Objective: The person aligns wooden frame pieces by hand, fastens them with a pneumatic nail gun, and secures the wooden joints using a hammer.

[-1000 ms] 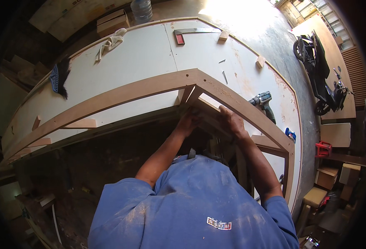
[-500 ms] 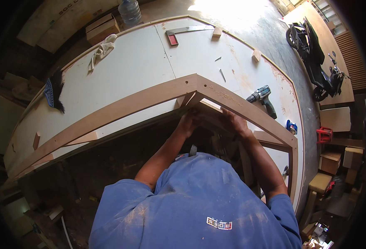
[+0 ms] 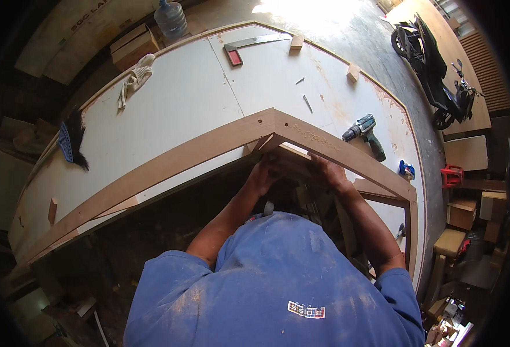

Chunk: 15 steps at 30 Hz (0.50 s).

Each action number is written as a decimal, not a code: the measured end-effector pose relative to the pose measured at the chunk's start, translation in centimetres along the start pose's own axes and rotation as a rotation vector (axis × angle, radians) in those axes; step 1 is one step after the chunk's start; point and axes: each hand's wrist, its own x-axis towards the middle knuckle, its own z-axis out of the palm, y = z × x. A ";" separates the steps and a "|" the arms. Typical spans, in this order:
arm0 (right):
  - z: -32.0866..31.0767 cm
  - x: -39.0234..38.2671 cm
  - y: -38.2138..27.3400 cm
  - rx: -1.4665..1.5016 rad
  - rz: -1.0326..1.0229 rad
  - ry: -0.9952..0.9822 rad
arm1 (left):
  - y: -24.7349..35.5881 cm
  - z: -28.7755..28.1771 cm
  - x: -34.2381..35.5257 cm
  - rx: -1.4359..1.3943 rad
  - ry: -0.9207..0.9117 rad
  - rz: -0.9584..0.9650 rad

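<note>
"Where's the wooden board (image 3: 295,155)?"
"Near the corner of the frame (image 3: 324,143), between the left hand (image 3: 266,173) and right hand (image 3: 327,172)."
"How's each grip?"
"The right holds the board's end; the left is shadowed, so I can't tell."
"And beyond?"
"A drill (image 3: 363,128) on the white counter (image 3: 162,115)."

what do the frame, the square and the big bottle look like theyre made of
Frame: probably bare wood, from its matte brown, unpainted look. Square: smooth grey sheen suggests steel; its red inset could be plastic or paint. Big bottle: likely plastic, glossy, bluish and see-through.
</note>
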 end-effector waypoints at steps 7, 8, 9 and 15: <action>-0.7 0.0 -0.5 0.005 0.024 -0.038 | 0.6 0.9 -0.9 0.006 -0.029 -0.025; -0.5 -0.2 -0.3 0.004 0.034 -0.038 | 0.9 2.1 -1.6 0.024 0.024 -0.019; -0.4 -0.2 -0.3 0.007 0.040 -0.062 | 1.4 3.1 -2.4 0.043 0.078 -0.005; 1.3 -0.7 0.6 0.094 0.024 0.042 | 0.6 0.7 -1.0 0.036 -0.002 0.018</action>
